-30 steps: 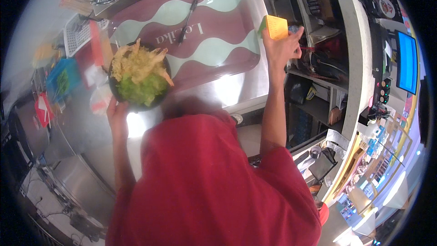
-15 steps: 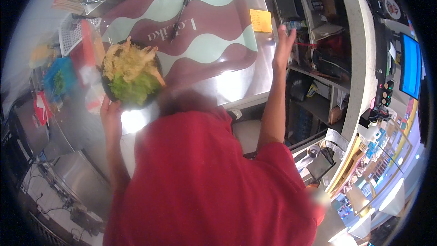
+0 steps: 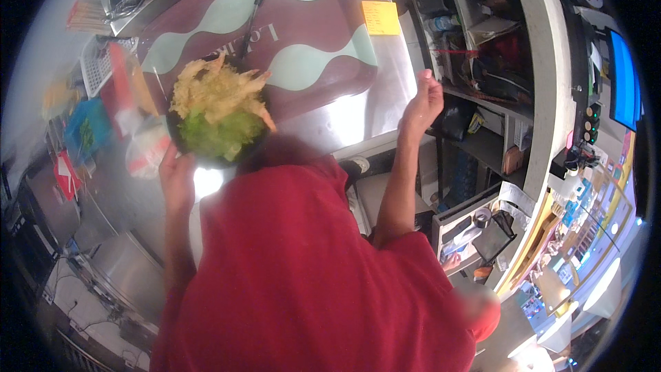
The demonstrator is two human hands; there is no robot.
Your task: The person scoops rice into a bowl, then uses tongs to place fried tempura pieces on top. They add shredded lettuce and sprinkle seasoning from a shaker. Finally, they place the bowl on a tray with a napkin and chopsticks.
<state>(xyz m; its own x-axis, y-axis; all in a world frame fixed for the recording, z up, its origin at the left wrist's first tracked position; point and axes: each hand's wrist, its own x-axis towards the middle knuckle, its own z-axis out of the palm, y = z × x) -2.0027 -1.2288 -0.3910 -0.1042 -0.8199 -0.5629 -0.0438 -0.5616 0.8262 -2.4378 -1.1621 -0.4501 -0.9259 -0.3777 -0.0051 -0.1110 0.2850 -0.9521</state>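
Observation:
My left hand grips the near-left rim of a dark round bowl. Golden battered tempura fills its far side, and green lettuce its near side. The bowl overlaps the near-left edge of a maroon tray with pale green wavy bands; whether it rests there or is held just above, I cannot tell. A black pen lies on the tray. Off to the right, beyond the counter edge, my right hand is raised with its fingers curled in, nothing visible in them.
An orange sticky note lies at the counter's right side. Open shelves stand to the right. At left are a white basket, a plastic bag and a blue packet. Another person's hand shows by a drawer at lower right.
The bowl and my left hand have shifted right, covering more of the tray. My right hand has come lower, its fingers going from spread to curled. Another person's hand now shows by the drawer.

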